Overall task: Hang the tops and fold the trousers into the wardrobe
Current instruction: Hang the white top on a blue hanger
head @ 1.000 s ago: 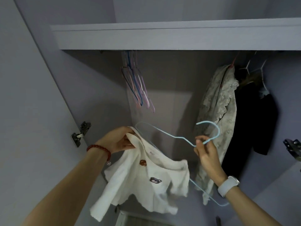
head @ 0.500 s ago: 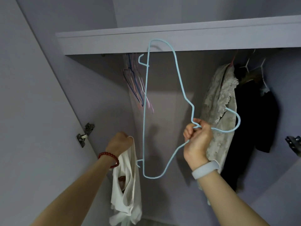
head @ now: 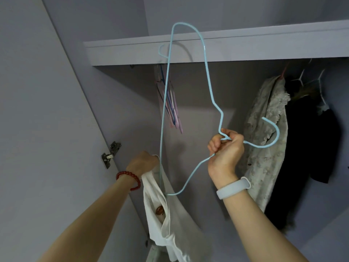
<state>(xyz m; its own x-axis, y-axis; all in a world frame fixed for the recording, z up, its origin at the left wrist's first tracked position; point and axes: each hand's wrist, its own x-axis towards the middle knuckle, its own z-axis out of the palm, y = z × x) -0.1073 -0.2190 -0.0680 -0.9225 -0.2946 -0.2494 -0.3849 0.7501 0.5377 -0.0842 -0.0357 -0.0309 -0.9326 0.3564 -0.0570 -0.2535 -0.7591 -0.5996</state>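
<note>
A light blue wire hanger [head: 207, 72] stands on end in front of the wardrobe, its hook pointing right. My right hand [head: 225, 148] grips it at the neck below the hook. The hanger's lower end sits inside the opening of a white top [head: 170, 224] with a brown button. My left hand [head: 142, 163] grips the top's upper edge, and the cloth hangs straight down from it.
Several empty coloured hangers [head: 170, 103] hang at the rail's left. A cream lace garment [head: 264, 140] and a black garment [head: 302, 157] hang at the right. A shelf edge [head: 245, 48] runs across above. The open door with its hinge [head: 110, 156] is at the left.
The hanger swung from lying flat to standing on end, and its lower end slid into the white top. The top went from spread out to hanging down from my left hand.
</note>
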